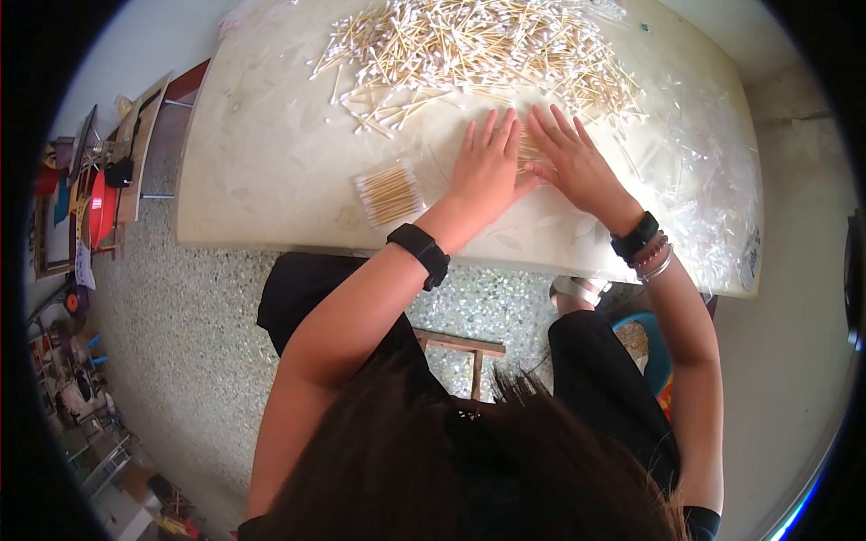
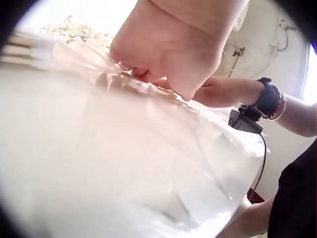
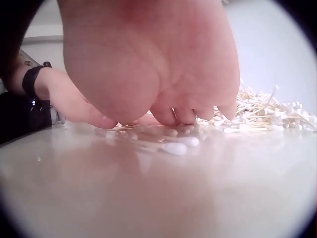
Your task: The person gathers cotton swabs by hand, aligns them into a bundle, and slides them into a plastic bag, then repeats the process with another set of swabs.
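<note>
Both hands lie side by side with fingers extended over a small batch of cotton swabs on the table, thumbs close together. My left hand covers the batch's left side, and my right hand covers its right side. In the right wrist view a few white swab tips stick out beneath the right palm; the rest are hidden by the hands. Left of the left hand lies a flat clear packet of swabs in a neat row. A large loose heap of swabs spreads just beyond the fingertips.
Crumpled clear plastic bags cover the right side of the pale table. Under the table's near edge are a wooden stool and a blue bucket. Shelved clutter stands far left.
</note>
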Motion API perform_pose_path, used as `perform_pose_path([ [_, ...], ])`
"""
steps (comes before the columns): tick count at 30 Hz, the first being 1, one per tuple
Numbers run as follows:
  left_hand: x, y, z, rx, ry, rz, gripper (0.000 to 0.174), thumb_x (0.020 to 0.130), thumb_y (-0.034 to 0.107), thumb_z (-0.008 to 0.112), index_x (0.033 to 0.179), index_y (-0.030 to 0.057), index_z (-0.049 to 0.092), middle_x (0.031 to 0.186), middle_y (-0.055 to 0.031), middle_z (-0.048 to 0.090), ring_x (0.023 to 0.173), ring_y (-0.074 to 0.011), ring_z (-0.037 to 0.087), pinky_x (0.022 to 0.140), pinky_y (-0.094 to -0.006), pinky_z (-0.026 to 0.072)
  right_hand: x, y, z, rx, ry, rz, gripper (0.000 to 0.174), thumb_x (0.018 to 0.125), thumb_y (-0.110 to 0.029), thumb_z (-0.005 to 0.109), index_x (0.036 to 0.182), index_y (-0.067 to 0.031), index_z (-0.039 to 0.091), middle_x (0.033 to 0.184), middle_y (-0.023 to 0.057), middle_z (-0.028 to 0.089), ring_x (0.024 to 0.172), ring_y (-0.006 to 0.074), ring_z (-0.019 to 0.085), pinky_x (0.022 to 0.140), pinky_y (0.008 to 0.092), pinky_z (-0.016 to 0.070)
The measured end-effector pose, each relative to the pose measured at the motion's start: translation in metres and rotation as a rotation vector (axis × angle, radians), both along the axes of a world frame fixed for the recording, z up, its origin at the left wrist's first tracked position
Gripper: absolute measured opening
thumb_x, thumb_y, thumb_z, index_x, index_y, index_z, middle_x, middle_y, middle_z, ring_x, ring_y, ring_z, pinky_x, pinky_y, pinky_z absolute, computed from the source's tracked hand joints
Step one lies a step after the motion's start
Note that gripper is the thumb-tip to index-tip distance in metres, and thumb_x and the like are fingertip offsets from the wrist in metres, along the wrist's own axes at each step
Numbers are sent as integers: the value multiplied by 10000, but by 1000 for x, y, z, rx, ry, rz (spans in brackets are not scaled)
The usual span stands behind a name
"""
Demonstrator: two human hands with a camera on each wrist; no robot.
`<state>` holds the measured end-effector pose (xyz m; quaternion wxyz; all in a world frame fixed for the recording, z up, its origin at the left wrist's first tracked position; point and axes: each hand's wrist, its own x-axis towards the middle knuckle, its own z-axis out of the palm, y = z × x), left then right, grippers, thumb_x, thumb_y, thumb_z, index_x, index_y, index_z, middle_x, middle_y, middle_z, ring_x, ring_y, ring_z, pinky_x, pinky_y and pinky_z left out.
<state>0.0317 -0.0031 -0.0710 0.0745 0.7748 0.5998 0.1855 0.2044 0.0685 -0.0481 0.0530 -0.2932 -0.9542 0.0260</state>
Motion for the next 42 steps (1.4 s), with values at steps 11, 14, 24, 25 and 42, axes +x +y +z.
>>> perform_pose_path([
  [11,-2,13,1,-1,25,26,800,858,426,587,1393,-79,274,1474,-208,262,1379,-364,222,1119,-486,190,-4,14,-7,12,9,7,688,931,-493,395,1431,-36,274,1486,151,276,1391,316,213,1133,459,154],
  [14,-2,12,2,-4,41,31,802,853,431,591,1387,-84,287,1473,-207,265,1382,-361,214,1122,-484,183,-5,13,-4,15,12,6,691,933,-488,394,1434,-31,263,1486,155,274,1393,316,207,1135,454,151],
  [24,2,0,4,-6,64,41,795,837,416,612,1376,-88,313,1480,-191,260,1386,-362,199,1118,-504,178,0,-9,4,-40,-59,9,775,907,-537,402,1430,11,237,1497,162,240,1396,317,198,1132,465,163],
  [25,3,-2,5,-17,76,41,800,826,400,629,1377,-86,311,1482,-193,254,1386,-362,200,1118,-503,181,-1,-12,3,-30,-50,-2,786,901,-547,404,1430,10,238,1496,164,242,1396,319,197,1131,468,167],
  [42,8,-14,1,-37,35,44,789,835,374,622,1373,-103,297,1481,-239,217,1379,-377,213,1116,-494,187,3,-17,13,-189,11,10,781,890,-537,440,1438,-17,241,1499,149,245,1394,303,211,1129,464,178],
])
